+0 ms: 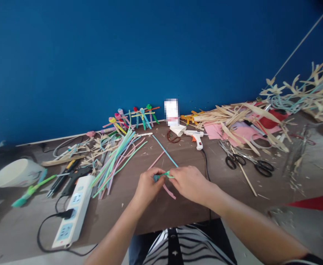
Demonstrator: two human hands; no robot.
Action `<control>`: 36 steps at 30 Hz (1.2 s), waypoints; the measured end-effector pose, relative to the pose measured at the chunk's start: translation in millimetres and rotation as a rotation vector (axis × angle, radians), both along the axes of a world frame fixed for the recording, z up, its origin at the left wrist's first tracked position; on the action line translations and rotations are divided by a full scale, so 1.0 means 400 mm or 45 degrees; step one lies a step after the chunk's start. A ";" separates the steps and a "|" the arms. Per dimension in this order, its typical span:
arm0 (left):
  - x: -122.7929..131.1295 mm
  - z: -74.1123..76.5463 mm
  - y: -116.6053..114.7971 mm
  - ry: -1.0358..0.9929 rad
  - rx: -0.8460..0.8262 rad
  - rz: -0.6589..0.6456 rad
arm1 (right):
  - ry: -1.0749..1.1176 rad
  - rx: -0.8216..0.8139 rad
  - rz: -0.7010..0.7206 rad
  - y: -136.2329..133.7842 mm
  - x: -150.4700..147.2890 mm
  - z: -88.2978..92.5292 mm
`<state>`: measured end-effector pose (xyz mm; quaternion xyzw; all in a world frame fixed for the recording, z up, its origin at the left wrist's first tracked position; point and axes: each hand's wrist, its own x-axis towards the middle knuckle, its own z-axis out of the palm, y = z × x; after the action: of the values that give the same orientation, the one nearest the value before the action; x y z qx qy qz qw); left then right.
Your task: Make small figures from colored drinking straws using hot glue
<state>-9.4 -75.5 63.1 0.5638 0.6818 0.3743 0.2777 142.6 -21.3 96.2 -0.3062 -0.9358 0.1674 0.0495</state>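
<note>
Both hands meet over the brown table [155,209], near its front edge. My left hand [148,184] pinches the rolled end of a green strip [162,175]. My right hand [189,183] is closed on the same green strip from the right side. A pink strip [169,191] runs under the hands and sticks out below them. A blue strip [165,151] lies on the table just beyond the hands, angled away. A loose bundle of coloured strips [116,161] lies to the left.
A white power strip [72,210] with a black cable lies at the left. A white glue gun [196,138], two pairs of scissors [245,162], straw scraps and pink paper [244,125] lie to the right. Small coloured strip figures [135,117] stand against the blue wall. A white bowl [14,173] sits far left.
</note>
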 end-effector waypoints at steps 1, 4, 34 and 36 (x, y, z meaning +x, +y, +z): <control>-0.002 0.002 0.005 0.019 0.001 -0.025 | 0.045 0.002 -0.007 0.013 0.000 0.005; -0.010 0.016 0.021 -0.030 -0.038 -0.125 | 0.253 -0.117 0.035 0.066 -0.003 0.009; -0.047 0.002 0.075 -0.393 -0.082 -0.295 | 0.542 -0.933 0.115 0.186 -0.032 -0.046; -0.043 0.001 0.070 -0.550 -0.107 -0.252 | 0.598 -1.234 0.091 0.191 -0.037 -0.071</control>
<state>-26.7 -47.3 63.6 0.5225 0.5631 0.4285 0.4757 128.0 55.1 67.9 -0.2162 -0.7249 0.6456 0.1048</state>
